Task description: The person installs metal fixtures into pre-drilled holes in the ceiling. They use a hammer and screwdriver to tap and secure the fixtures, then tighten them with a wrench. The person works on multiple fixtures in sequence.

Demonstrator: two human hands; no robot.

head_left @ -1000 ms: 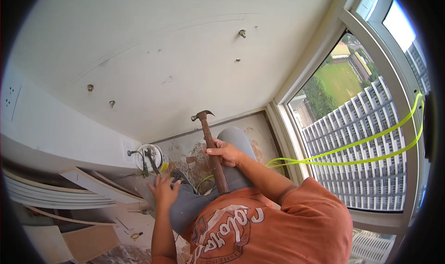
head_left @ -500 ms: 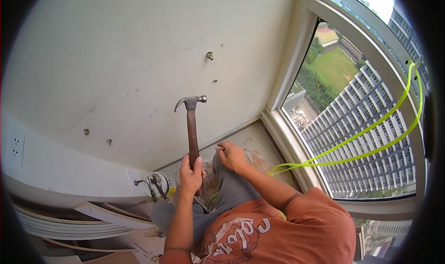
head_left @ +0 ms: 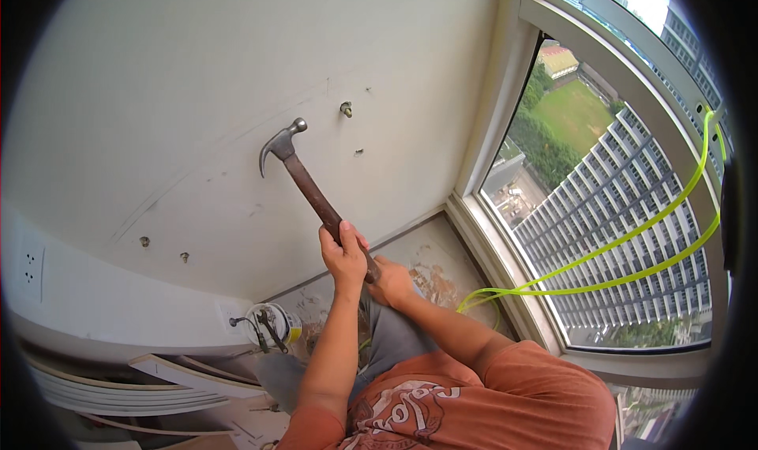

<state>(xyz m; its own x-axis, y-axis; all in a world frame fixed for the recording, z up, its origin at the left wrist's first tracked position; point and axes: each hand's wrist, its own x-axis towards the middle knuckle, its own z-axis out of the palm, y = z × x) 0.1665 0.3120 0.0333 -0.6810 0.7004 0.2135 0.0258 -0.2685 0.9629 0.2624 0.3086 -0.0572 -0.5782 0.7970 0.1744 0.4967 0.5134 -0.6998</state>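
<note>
My left hand (head_left: 344, 254) is closed round the lower wooden handle of a claw hammer (head_left: 314, 195). The steel head points up and to the left in front of the pale wall, its claw curving down on the left. At the butt of the handle sits my right hand (head_left: 391, 284), closed and touching or nearly touching the wood. Its fingers are partly hidden, so what they hold cannot be made out. Above and right of the hammer head, a metal anchor bolt (head_left: 346, 110) sticks out of the wall. A small hole (head_left: 358, 151) lies below it.
Two more fixings, a left one (head_left: 144, 242) and a right one (head_left: 185, 257), sit low in the wall. A white bucket (head_left: 292, 325) with tools stands by the socket wall. Boards (head_left: 189, 377) lie lower left. A yellow-green cord (head_left: 584, 286) hangs by the window (head_left: 545, 205).
The hammer has tilted to the left and risen, carried by my left hand. My right hand has come down to the handle's butt. The view has shifted slightly.
</note>
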